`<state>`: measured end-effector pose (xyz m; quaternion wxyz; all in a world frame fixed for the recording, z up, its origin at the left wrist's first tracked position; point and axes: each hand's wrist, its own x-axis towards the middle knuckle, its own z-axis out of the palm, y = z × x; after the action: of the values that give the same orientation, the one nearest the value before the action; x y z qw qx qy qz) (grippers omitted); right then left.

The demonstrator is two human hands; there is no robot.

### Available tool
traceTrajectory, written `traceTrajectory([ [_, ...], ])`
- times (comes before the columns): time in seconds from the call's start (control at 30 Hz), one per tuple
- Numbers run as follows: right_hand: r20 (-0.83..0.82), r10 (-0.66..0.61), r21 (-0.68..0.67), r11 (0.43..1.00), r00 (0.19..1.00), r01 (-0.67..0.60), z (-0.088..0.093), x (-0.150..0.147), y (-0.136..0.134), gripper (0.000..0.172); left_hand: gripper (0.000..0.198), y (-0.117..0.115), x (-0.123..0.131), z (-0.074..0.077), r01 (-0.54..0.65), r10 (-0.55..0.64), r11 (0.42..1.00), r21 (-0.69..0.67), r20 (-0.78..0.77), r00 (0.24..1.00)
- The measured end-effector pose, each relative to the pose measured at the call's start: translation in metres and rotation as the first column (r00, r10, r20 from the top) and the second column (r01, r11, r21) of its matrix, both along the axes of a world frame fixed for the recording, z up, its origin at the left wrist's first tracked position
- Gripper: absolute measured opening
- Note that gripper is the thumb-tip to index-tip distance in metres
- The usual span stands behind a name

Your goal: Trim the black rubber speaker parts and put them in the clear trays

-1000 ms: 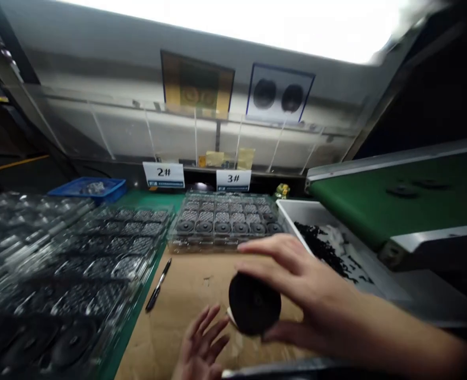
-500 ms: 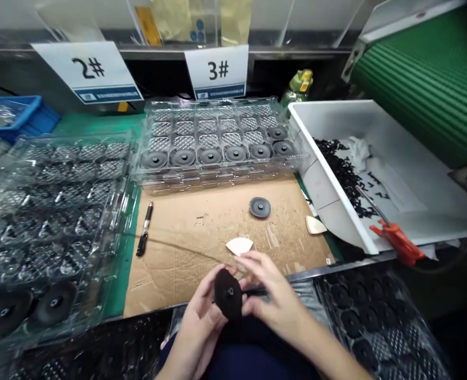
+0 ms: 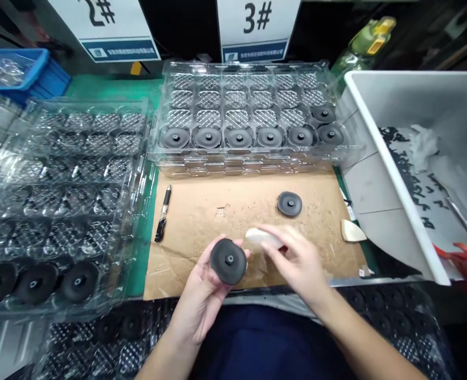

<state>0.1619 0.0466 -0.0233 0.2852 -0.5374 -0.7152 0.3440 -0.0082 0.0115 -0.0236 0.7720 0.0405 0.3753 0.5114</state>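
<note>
My left hand (image 3: pixel 202 293) holds a round black disc (image 3: pixel 229 260) with a small centre hub, its face turned up, over the near edge of a brown cardboard sheet (image 3: pixel 217 211). My right hand (image 3: pixel 297 258) is just right of it, fingers closed on a pale wedge-shaped piece (image 3: pixel 262 237), which is blurred. A second black disc (image 3: pixel 289 203) lies loose on the cardboard beyond my right hand. Another pale wedge (image 3: pixel 351 231) lies at the cardboard's right edge.
A clear blister tray (image 3: pixel 245 95) with a front row of black discs stands behind the cardboard under a "3#" sign (image 3: pixel 257 24). More clear trays (image 3: pixel 59 174) fill the left. A black pen (image 3: pixel 162 214) lies left; a white bin (image 3: pixel 380 174) with black scraps stands right.
The view has tilted down and closer to the bench. The disc went from both hands to my left hand alone, face up. My right hand reached forward and took the pale wedge off the cardboard.
</note>
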Motion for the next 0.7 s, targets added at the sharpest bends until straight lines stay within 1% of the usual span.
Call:
traceTrajectory([
  [0.03, -0.043, -0.056, 0.041, 0.997, 0.998, 0.057, 0.016, -0.005, 0.004, 0.032, 0.057, 0.003, 0.002, 0.001, 0.005, -0.005, 1.0, 0.007, -0.008, 1.0],
  [0.07, -0.083, -0.045, 0.107, 0.993, 0.996, 0.053, 0.031, -0.011, 0.005, 0.035, 0.056, 0.005, 0.004, 0.003, 0.018, -0.018, 1.0, 0.013, -0.003, 1.0],
  [0.1, -0.094, 0.016, 0.168, 0.986, 0.995, 0.0, 0.044, -0.017, 0.005, 0.036, 0.053, 0.007, 0.006, 0.004, 0.027, -0.027, 0.999, 0.023, 0.006, 1.0],
  [0.13, -0.1, 0.065, 0.199, 0.979, 0.993, -0.044, 0.054, -0.022, 0.003, 0.036, 0.051, 0.01, 0.007, 0.007, 0.034, -0.035, 0.999, 0.03, 0.014, 0.999],
  [0.2, -0.083, 0.182, 0.194, 0.967, 0.98, -0.163, 0.067, -0.028, -0.001, 0.032, 0.051, 0.012, 0.009, 0.011, 0.038, -0.039, 0.999, 0.029, 0.014, 0.999],
  [0.27, -0.058, 0.252, 0.162, 0.957, 0.966, -0.239, 0.071, -0.029, -0.002, 0.029, 0.05, 0.013, 0.01, 0.016, 0.017, -0.017, 1.0, 0.007, 0.008, 1.0],
  [0.3, -0.047, 0.25, 0.18, 0.954, 0.967, -0.238, 0.071, -0.029, -0.001, 0.028, 0.046, 0.013, 0.011, 0.019, 0.008, -0.008, 1.0, -0.005, 0.012, 1.0],
  [0.37, -0.034, 0.191, 0.267, 0.948, 0.981, -0.176, 0.068, -0.029, -0.002, 0.031, 0.035, 0.012, 0.012, 0.024, 0.018, -0.018, 1.0, -0.009, 0.033, 0.999],
  [0.4, -0.042, 0.167, 0.304, 0.941, 0.985, -0.146, 0.067, -0.03, -0.004, 0.032, 0.033, 0.011, 0.011, 0.027, 0.031, -0.031, 1.0, 0.004, 0.033, 0.999],
  [0.47, -0.092, 0.153, 0.368, 0.923, 0.984, -0.109, 0.063, -0.03, -0.012, 0.033, 0.042, 0.01, 0.01, 0.032, 0.039, -0.038, 0.999, 0.037, -0.006, 0.999],
  [0.53, -0.142, 0.174, 0.357, 0.927, 0.974, -0.113, 0.062, -0.03, -0.019, 0.032, 0.054, 0.009, 0.01, 0.035, 0.038, -0.036, 0.998, 0.051, -0.046, 0.998],
  [0.57, -0.149, 0.173, 0.341, 0.933, 0.974, -0.113, 0.062, -0.029, -0.02, 0.031, 0.057, 0.009, 0.01, 0.036, 0.043, -0.041, 0.998, 0.053, -0.049, 0.998],
  [0.6, -0.138, 0.156, 0.327, 0.939, 0.978, -0.104, 0.064, -0.029, -0.02, 0.03, 0.055, 0.008, 0.011, 0.038, 0.054, -0.052, 0.997, 0.054, -0.041, 0.998],
  [0.7, -0.066, 0.118, 0.333, 0.939, 0.991, -0.09, 0.071, -0.027, -0.015, 0.031, 0.037, 0.005, 0.015, 0.042, 0.125, -0.124, 0.99, 0.063, -0.017, 0.992],
])
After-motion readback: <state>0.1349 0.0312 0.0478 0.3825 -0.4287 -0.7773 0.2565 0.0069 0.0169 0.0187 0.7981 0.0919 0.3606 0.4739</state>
